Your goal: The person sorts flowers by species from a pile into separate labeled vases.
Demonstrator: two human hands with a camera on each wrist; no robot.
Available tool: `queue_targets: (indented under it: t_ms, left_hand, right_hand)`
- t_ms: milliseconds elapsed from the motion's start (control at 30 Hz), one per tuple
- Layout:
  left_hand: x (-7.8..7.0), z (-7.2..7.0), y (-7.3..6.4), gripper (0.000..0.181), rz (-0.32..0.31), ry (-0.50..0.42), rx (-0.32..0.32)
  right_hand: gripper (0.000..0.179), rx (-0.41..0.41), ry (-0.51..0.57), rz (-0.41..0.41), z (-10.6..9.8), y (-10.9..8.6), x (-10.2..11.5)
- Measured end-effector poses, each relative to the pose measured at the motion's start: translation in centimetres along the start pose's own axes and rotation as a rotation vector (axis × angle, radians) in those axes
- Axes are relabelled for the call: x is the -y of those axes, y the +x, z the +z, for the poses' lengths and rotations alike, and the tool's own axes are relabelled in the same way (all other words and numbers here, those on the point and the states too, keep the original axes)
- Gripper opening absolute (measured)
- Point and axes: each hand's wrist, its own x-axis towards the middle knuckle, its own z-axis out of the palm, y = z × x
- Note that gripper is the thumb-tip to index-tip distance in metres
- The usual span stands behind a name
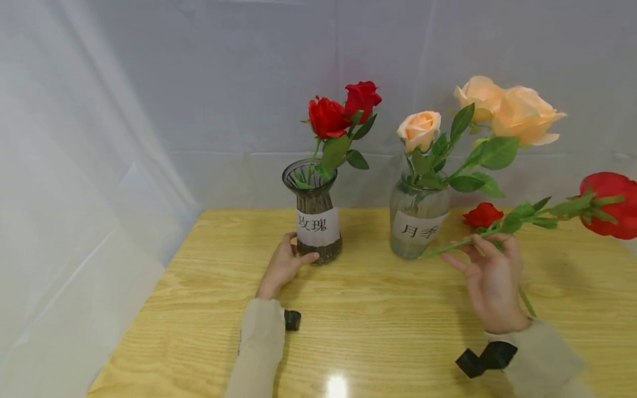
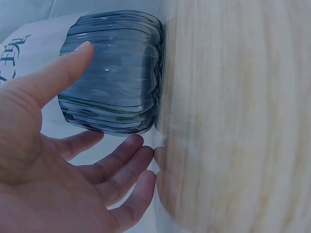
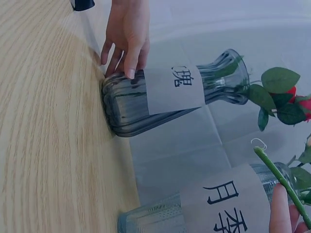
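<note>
My left hand [image 1: 286,265] is at the base of a dark fluted glass vase [image 1: 318,202]. The thumb lies across its front, and the loosely bent fingers are beside it, low by the tabletop. Two red roses [image 1: 329,118] stand in this vase. My right hand [image 1: 492,276] pinches the green stem of a red rose [image 1: 609,204] between thumb and fingers. The stem lies aslant, its cut end [image 3: 260,151] pointing left and the bloom far right. Nearest to that end is a clear glass vase [image 1: 408,246] holding peach roses [image 1: 527,116].
Another red rose [image 1: 483,215] lies on the wooden table [image 1: 348,320] behind my right hand, its stem partly hidden. Both vases bear white paper labels with Chinese characters. Pale sheeting [image 1: 239,88] hangs behind and to the left.
</note>
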Motion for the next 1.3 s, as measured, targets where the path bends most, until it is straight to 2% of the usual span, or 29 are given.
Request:
queue_targets:
  t_ms: [367,933,1100,1300]
  left_hand:
    - [0.0,0.0,0.0,0.079,-0.001,0.007,0.001]
    - [-0.1,-0.1,-0.2,0.079,0.007,0.004,-0.006]
    - [0.0,-0.1,-0.1,0.079,0.01,0.007,-0.007]
    - [0.0,-0.1,-0.1,0.078,0.014,0.006,-0.007]
  right_hand:
    - [0.019,-0.052,-0.074,-0.05,1.6,-0.3,-1.9]
    - [0.02,-0.057,-0.016,-0.112,3.1,-0.4,-3.7]
    - [0.021,-0.044,-0.043,-0.139,3.4,-0.3,-4.2]
    - [0.017,0.017,-0.04,-0.175,4.2,-0.2,-4.8]
